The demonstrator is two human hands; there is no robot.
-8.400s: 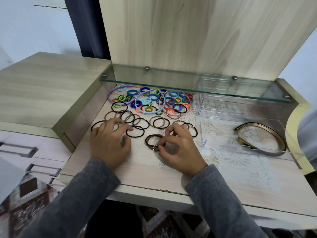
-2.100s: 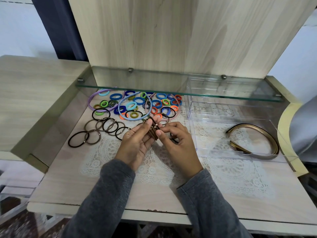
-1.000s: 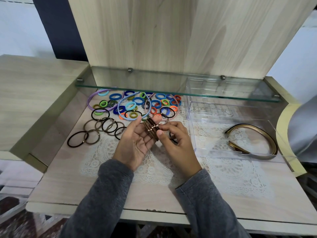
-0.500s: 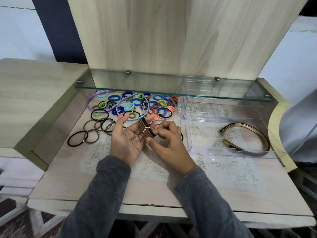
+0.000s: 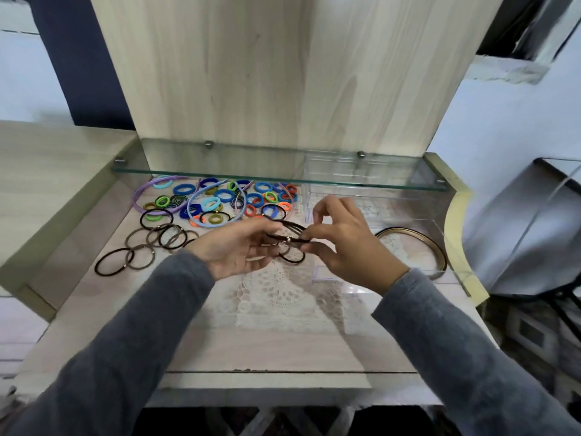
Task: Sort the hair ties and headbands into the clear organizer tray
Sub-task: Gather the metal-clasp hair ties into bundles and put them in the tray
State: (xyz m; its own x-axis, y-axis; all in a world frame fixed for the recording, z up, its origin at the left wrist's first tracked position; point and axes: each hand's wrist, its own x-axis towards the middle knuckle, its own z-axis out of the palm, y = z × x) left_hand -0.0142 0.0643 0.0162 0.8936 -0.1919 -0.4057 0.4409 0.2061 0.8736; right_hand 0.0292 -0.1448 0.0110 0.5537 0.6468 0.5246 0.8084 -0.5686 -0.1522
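Observation:
Between my hands hangs a bundle of thin dark brown hair ties [image 5: 287,237]. My right hand [image 5: 344,239] pinches it with thumb and fingers. My left hand [image 5: 234,247] lies palm up under its left end, fingertips touching it. More brown and black ties [image 5: 147,243] lie on the table at the left. Colourful small ties [image 5: 220,199] and thin plastic headbands [image 5: 147,193] are piled at the back under the glass shelf. The clear organizer tray [image 5: 440,228] stands at the right with a gold headband [image 5: 418,243] inside.
A glass shelf [image 5: 276,176] overhangs the back of the table, with a wooden panel [image 5: 283,73] rising behind it. A lace doily [image 5: 276,297] covers the table's middle. A raised wooden cabinet top [image 5: 47,171] borders the left side.
Both hands have shifted right toward the tray with the bundle. The right hand now pinches the ties from the right, and the left hand's fingers have opened beneath them.

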